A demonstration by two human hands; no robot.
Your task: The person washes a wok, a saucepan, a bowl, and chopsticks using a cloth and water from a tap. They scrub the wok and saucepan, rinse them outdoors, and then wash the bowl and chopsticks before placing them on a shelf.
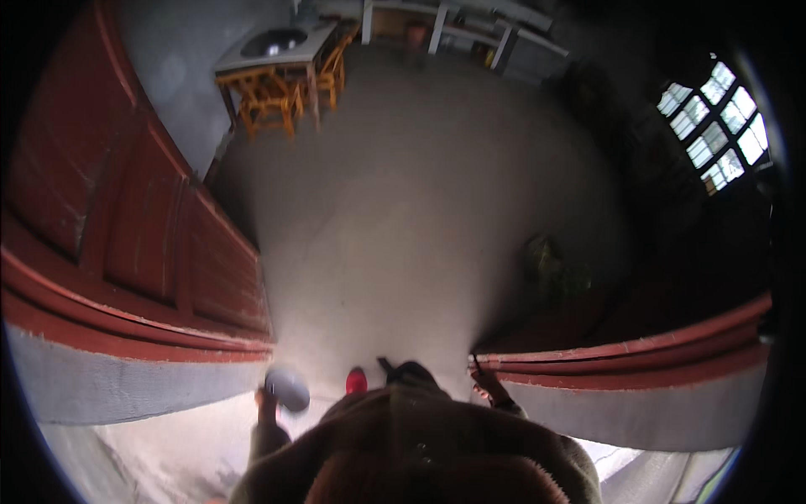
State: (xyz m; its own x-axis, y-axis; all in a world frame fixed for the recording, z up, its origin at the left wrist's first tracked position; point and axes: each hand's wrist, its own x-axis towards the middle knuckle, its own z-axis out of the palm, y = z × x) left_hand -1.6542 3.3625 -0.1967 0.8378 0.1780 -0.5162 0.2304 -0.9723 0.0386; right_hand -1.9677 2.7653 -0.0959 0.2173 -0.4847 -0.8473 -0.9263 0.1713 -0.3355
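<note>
At my left side, my left hand [267, 400] is closed on the edge of a round, grey, shiny bowl-like thing [288, 391]. Blur hides its exact kind. Beside the right door post, the fingers of my right hand [487, 385] close round a thin dark stick-like thing [476, 364], which points up and away from me. What kind of thing it is cannot be made out. Both arms hang low on either side of my body.
I stand in a doorway. A red wooden door [143, 244] swings inward on the left; a red frame [638, 361] runs along the right. Farther in are a table [294, 52] with a round basin, wooden chairs [267, 101], shelves [470, 35] and a window [718, 126]. Greenery [554, 269] sits right.
</note>
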